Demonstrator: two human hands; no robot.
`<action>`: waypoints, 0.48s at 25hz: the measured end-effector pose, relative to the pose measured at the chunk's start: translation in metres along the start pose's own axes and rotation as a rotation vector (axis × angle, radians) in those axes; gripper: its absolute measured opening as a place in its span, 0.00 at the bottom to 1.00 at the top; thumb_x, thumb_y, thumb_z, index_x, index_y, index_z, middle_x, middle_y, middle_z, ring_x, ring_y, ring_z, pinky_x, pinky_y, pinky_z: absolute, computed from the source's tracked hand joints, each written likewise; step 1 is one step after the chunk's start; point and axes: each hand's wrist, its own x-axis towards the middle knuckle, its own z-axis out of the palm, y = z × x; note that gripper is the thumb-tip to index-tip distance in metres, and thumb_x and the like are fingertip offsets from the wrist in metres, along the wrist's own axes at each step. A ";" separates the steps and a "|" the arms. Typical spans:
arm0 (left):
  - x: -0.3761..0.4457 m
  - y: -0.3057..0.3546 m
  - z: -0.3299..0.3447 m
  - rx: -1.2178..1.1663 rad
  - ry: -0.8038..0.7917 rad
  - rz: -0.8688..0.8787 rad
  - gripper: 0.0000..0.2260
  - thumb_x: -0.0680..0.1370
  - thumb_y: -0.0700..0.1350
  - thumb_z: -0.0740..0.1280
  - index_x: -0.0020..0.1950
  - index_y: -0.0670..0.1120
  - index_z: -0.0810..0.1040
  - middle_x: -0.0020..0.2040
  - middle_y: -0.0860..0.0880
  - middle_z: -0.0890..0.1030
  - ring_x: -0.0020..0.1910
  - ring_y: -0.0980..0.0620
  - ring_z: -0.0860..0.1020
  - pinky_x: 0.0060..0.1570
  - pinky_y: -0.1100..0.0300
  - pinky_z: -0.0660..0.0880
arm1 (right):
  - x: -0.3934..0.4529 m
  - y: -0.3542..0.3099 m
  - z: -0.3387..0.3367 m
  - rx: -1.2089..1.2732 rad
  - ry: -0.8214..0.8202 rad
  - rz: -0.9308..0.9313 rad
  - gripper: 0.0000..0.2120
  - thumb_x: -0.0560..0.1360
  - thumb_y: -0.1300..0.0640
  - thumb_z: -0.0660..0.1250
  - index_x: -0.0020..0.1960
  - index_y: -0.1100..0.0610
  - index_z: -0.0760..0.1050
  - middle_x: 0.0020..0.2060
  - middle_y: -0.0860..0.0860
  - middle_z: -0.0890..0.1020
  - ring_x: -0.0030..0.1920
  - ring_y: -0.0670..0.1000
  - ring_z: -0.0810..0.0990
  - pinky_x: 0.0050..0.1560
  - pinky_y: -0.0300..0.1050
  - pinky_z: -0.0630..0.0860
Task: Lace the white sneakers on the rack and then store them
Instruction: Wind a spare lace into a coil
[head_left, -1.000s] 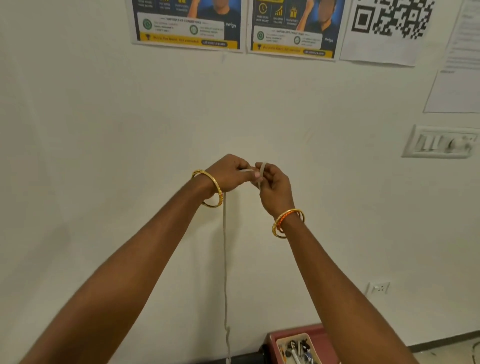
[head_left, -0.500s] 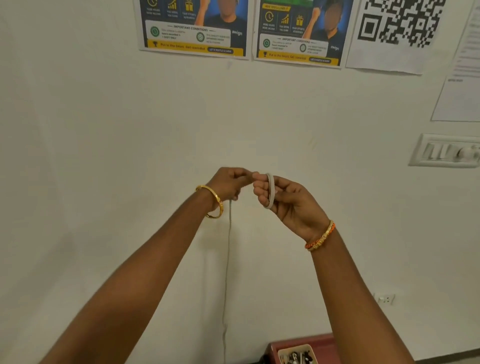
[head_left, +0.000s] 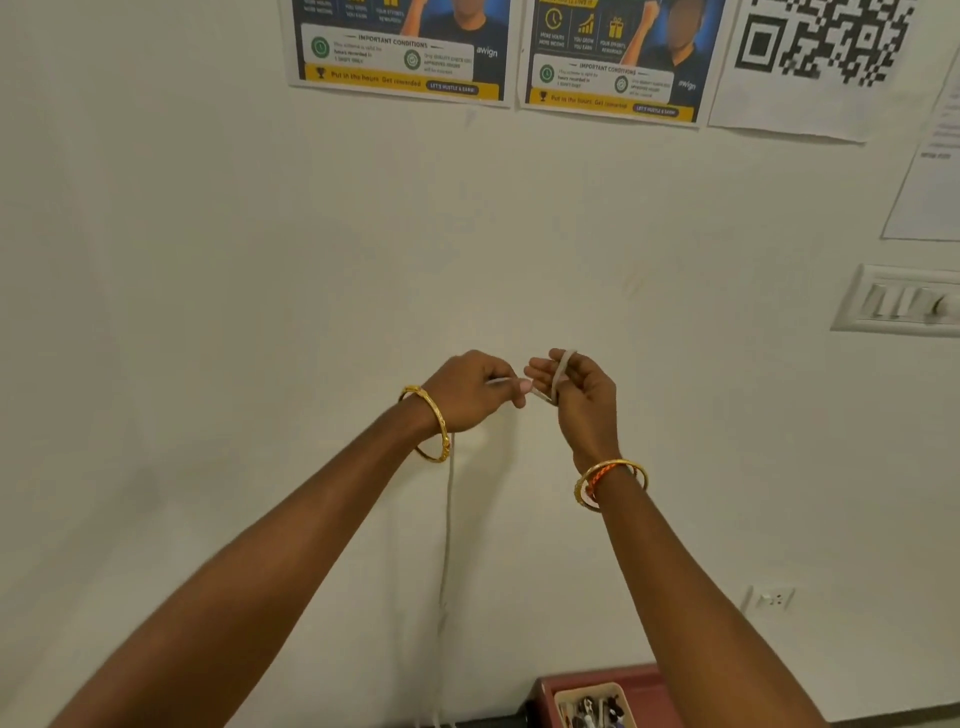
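At frame centre the left hand (head_left: 470, 389) pinches a long off-white fabric shoelace (head_left: 448, 525) while the right hand (head_left: 582, 395) holds it coiled round its fingers, apparently readying the lace; threading calls for the sneakers, unseen here.

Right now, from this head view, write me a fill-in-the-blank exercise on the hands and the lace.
1. The white shoelace hangs down from the ____ hand.
2. A loop of the lace is wound round the fingers of the ____ hand.
3. Each wrist wears a ____ bangle.
4. The red tray sits at the ____ edge of the view.

Missing words: left; right; gold; bottom
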 end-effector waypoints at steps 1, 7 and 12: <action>0.003 -0.002 -0.005 0.000 0.048 0.005 0.13 0.78 0.51 0.65 0.44 0.44 0.83 0.27 0.55 0.70 0.26 0.57 0.66 0.27 0.70 0.61 | -0.002 0.006 -0.002 -0.139 -0.037 -0.028 0.14 0.77 0.71 0.53 0.55 0.62 0.75 0.46 0.57 0.83 0.47 0.51 0.84 0.52 0.45 0.79; 0.023 -0.022 -0.015 -0.140 0.235 -0.004 0.12 0.72 0.53 0.71 0.42 0.44 0.83 0.35 0.46 0.79 0.33 0.54 0.72 0.35 0.65 0.68 | -0.016 -0.013 -0.003 -0.206 -0.319 0.099 0.17 0.74 0.68 0.50 0.42 0.67 0.78 0.27 0.55 0.77 0.26 0.50 0.74 0.31 0.41 0.72; 0.008 -0.040 0.014 -0.551 0.105 -0.196 0.13 0.78 0.53 0.64 0.44 0.46 0.81 0.23 0.56 0.66 0.25 0.55 0.62 0.26 0.65 0.62 | -0.013 -0.042 0.005 0.328 -0.359 0.299 0.17 0.76 0.64 0.50 0.44 0.65 0.77 0.27 0.51 0.73 0.26 0.47 0.69 0.30 0.39 0.69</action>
